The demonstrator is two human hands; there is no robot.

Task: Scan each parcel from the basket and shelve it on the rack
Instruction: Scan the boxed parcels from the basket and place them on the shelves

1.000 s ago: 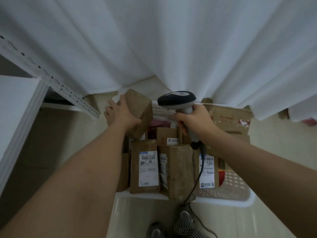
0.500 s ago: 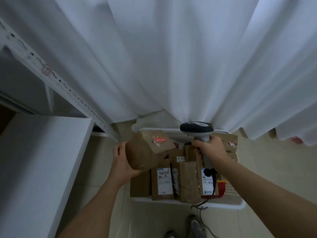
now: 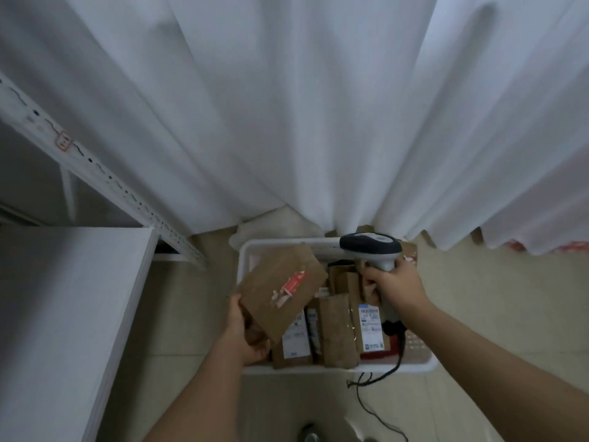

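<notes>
While lifted clear above the basket: the parcel is sitting in the left hand, tilted, its long axis running from lower left up to upper right.

Left hand: fingers are curling round the parcel's lower left corner and gripping it.

Right hand: fingers are wrapping tight round the handle of the scanner, holding it just to the right of the parcel, apart from it.

Deciding relation: the scanner head is lying just beyond the parcel's upper right end and pointing left; the upturned face is showing only a torn red-and-white sticker (no barcode label readable there), so by my judgement the parcel is needing a turn before a scan can land.

Nearer hand for shelving: the left, since the rack is standing to the left of the basket.

Parcel, material: brown kraft paper, matte, creased, flat and roughly rectangular with softened corners.

Scanner, material: smooth hard plastic, dark cap over a pale grey body, pistol shape, black cord trailing down to the floor.

Basket: white perforated plastic, rounded rim, holding more brown parcels standing upright, several showing white printed labels.

Rack, material: white painted metal, slotted upright, flat pale shelf board in front.

Backdrop: a white curtain is hanging in soft folds behind the basket.
</notes>
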